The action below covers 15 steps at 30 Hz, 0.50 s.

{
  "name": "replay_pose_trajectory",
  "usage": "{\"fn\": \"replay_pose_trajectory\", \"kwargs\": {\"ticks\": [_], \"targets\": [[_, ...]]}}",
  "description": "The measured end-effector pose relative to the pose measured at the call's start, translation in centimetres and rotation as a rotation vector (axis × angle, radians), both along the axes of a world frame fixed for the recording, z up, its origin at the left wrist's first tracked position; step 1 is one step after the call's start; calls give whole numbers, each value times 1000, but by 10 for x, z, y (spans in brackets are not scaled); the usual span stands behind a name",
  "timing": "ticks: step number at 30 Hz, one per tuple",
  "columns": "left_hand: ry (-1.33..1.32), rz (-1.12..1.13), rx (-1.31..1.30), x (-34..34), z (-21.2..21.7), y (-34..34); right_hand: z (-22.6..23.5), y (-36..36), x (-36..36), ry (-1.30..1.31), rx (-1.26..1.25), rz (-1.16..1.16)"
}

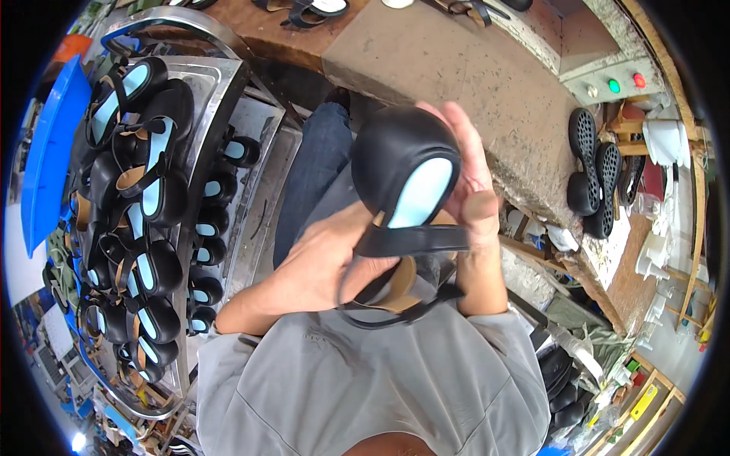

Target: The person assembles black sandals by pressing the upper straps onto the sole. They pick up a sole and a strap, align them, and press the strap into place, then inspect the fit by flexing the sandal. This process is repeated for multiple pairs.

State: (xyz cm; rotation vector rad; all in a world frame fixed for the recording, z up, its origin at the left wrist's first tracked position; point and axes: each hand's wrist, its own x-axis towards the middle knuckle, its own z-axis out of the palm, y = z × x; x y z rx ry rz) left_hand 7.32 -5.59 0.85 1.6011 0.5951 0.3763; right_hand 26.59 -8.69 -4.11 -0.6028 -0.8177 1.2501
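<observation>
- Grey shirt (365, 380) fills the bottom of the view, person seated, blue-jeaned leg (315, 163) stretched out ahead.
- Left hand (323, 262) closed around the back part of a black sandal (407, 178), fingers curled over the strap (411, 239) and the tan heel lining.
- Right hand (471, 190) clasps the sandal from its right side, fingers spread up behind the toe, thumb pressed on the strap end.
- Sandal held up in the air in front of the chest, between both hands, toe up, pale blue insole facing the camera; a thin black strap loops loose below it.
- To the person's left, a metal rack (220, 91) packed with matching black sandals with blue insoles (148, 197), lying in rows, many overlapping.
- Blue plastic tray (49, 152) at the far left edge, beyond the rack.
- Ahead and right, a worn workbench (456, 76), grey-brown top, bare in the middle.
- Black perforated soles (593, 171) stand beside the bench's right end.
- Control box with green and red buttons (623, 82) at the far right, top.
- More sandal parts at the bench's far edge, too small to tell apart.
</observation>
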Motion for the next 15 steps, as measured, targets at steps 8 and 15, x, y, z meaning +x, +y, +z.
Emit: {"fn": "replay_pose_trajectory", "kwargs": {"ticks": [8,15], "targets": [[-465,64,-720,16,-55,3,-4,1,12,-498,164,-121],[-585,2,-545,34,-30,0,24,9,26,-704,421,-119]]}}
